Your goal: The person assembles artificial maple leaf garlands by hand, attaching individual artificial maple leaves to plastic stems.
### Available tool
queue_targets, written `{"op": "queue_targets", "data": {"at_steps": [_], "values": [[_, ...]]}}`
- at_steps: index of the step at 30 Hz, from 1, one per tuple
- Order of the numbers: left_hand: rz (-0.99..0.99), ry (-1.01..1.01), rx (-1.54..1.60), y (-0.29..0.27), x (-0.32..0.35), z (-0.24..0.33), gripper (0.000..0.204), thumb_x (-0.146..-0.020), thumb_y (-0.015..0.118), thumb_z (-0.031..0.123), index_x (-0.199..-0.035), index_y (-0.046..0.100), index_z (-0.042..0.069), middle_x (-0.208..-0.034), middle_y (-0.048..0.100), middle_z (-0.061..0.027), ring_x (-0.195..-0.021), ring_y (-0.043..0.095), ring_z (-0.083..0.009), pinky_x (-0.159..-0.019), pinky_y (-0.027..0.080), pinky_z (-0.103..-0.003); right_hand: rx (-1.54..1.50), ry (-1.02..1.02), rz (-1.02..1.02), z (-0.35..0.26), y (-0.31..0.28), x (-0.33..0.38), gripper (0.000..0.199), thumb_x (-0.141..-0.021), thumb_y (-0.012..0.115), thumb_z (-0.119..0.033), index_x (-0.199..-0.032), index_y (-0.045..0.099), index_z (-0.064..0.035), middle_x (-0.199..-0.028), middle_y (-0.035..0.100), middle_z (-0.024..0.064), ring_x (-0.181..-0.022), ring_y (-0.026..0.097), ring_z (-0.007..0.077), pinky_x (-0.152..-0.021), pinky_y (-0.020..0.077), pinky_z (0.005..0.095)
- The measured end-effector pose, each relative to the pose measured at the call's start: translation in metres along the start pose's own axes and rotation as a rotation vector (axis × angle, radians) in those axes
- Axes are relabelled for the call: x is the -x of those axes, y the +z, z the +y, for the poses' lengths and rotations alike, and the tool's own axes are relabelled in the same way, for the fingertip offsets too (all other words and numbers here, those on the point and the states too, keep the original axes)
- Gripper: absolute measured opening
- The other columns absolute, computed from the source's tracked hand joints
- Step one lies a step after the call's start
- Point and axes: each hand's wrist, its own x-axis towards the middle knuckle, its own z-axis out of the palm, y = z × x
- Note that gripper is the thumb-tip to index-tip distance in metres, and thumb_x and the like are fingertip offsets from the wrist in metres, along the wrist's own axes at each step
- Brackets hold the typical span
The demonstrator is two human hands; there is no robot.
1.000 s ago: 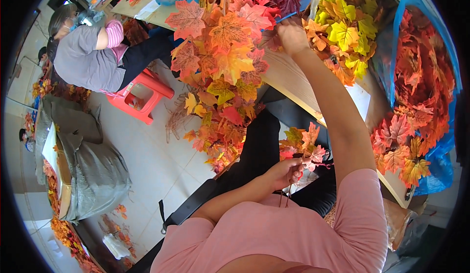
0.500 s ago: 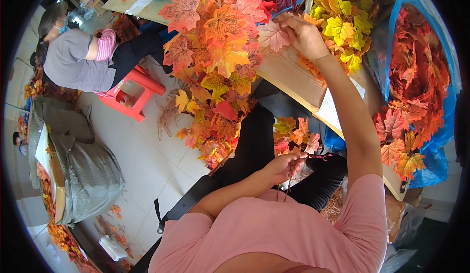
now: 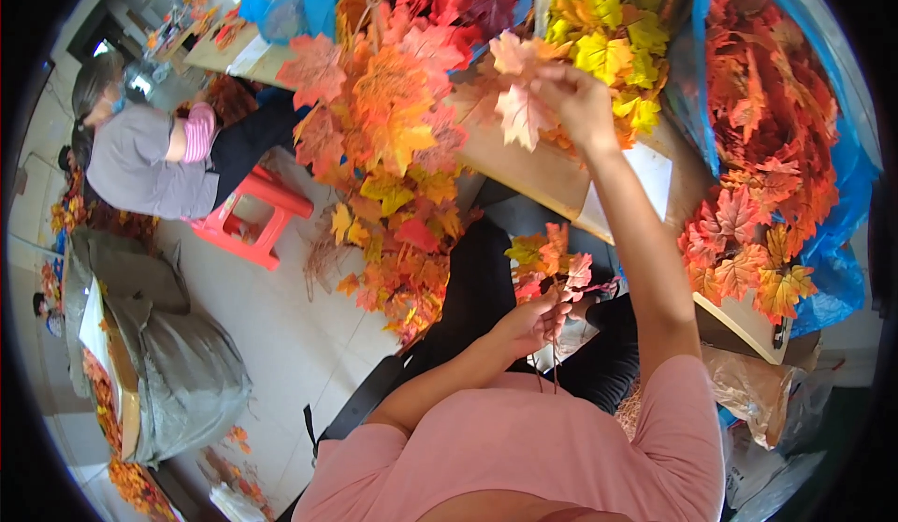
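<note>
My left hand [image 3: 537, 326] is closed around thin brown stems of an artificial maple leaf spray [image 3: 554, 253], just above my lap. Its orange, yellow-green and pink leaves stick up past the fingers, and the stem ends hang below. Farther out, my right hand [image 3: 578, 103] is stretched over the table edge with its fingers pinched on pale pink-orange artificial maple leaves [image 3: 522, 115]. Left of that hand, a thick bunch of orange, red and yellow maple leaves [image 3: 393, 87] hangs down toward the floor.
Yellow leaves [image 3: 603, 54] lie piled on the wooden table [image 3: 510, 168]. A blue bag [image 3: 831, 232] at the right holds red leaves [image 3: 772, 101]. At the left, a person [image 3: 145, 157] sits on a red stool [image 3: 257, 218]. Grey cloth [image 3: 187, 372] covers a stand nearer me.
The view has shifted a little. More pale leaves now show at my right fingertips, where one leaf showed before. My left hand keeps its hold on the stems, now more upright.
</note>
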Motion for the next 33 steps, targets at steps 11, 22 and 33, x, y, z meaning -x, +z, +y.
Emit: {"op": "queue_targets", "data": {"at_steps": [11,22,33], "values": [[0.163,0.399,-0.309,0.012,-0.003,0.025,0.015,-0.089,0.052,0.018,-0.092,0.056,0.005,-0.076,0.062,-0.0049,-0.064,0.059,-0.0114,-0.059,0.048,-0.023,0.673,-0.022,0.033,-0.041,-0.109,0.216,0.011,-0.07,0.064,0.002,-0.08,0.065,-0.0024,-0.076,0.061,0.0101,-0.073,0.061,0.0247,-0.065,0.0482,0.0304],[0.214,0.462,-0.837,0.042,-0.015,-0.02,0.014,-0.086,0.059,0.014,-0.088,0.056,0.001,-0.075,0.061,-0.0033,-0.061,0.057,-0.0059,-0.049,0.046,-0.017,0.367,0.379,0.001,0.042,-0.095,0.29,0.01,-0.071,0.067,-0.008,-0.079,0.066,-0.003,-0.072,0.062,0.0085,-0.061,0.062,0.0205,-0.059,0.0488,0.0293],[0.217,0.529,-0.966,0.046,-0.011,-0.025,0.013,-0.086,0.059,0.012,-0.088,0.059,-0.001,-0.07,0.058,-0.0015,-0.057,0.055,-0.0052,-0.051,0.049,-0.019,-0.128,0.623,-0.071,0.052,-0.101,0.297,0.013,-0.074,0.066,-0.005,-0.083,0.066,0.0028,-0.07,0.064,0.0064,-0.064,0.059,0.008,-0.059,0.0479,0.0226]]}}
